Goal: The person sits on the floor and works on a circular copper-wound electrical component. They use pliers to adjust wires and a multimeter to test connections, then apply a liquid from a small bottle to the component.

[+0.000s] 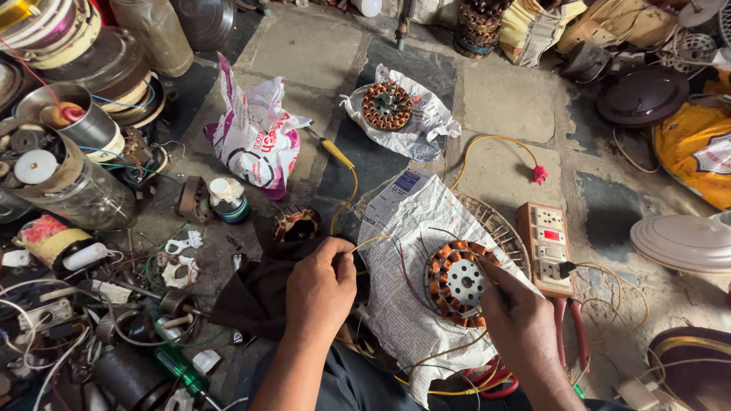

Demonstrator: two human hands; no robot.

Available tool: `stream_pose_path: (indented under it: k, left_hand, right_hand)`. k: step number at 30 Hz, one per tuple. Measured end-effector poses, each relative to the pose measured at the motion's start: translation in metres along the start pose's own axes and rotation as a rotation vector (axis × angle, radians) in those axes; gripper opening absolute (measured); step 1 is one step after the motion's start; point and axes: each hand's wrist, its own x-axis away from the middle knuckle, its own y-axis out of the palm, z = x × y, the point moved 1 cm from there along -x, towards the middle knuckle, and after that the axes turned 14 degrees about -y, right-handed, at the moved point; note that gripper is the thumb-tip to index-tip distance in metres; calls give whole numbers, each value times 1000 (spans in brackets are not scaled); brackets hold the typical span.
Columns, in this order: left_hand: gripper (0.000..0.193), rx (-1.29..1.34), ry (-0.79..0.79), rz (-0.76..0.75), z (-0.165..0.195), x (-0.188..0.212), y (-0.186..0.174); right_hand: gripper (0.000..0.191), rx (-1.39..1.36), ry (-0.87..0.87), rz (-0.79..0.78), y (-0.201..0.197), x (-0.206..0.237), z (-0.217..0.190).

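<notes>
Plastic bag (255, 137), second stator (387, 106), socket board (547, 247).

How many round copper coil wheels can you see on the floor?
3. One copper coil wheel lies on newspaper by the right hand; one sits on paper farther back; a smaller one lies beyond the left hand. The clutter may hide more.

I see even, soft daylight, no hard shadows; pic sharp at centre, slight wide-angle bend and softness twd edges.

Stator (455, 282) on newspaper (403, 228), switchboard (547, 248) right.
</notes>
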Motion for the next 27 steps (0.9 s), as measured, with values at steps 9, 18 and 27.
stream_pose_path:
  k: [9, 18, 27]
  left_hand:
    - [16, -31, -29, -9, -1, -6, 1]
    - [18, -82, -92, -31, 2, -6, -2]
    - [18, -111, -151, -66, 7, -6, -6]
  right_hand:
    - [39, -58, 50, -73, 6, -9, -3]
    - [39, -25, 56, -106, 10, -15, -4]
    - [39, -16, 101, -130, 7, -17, -11]
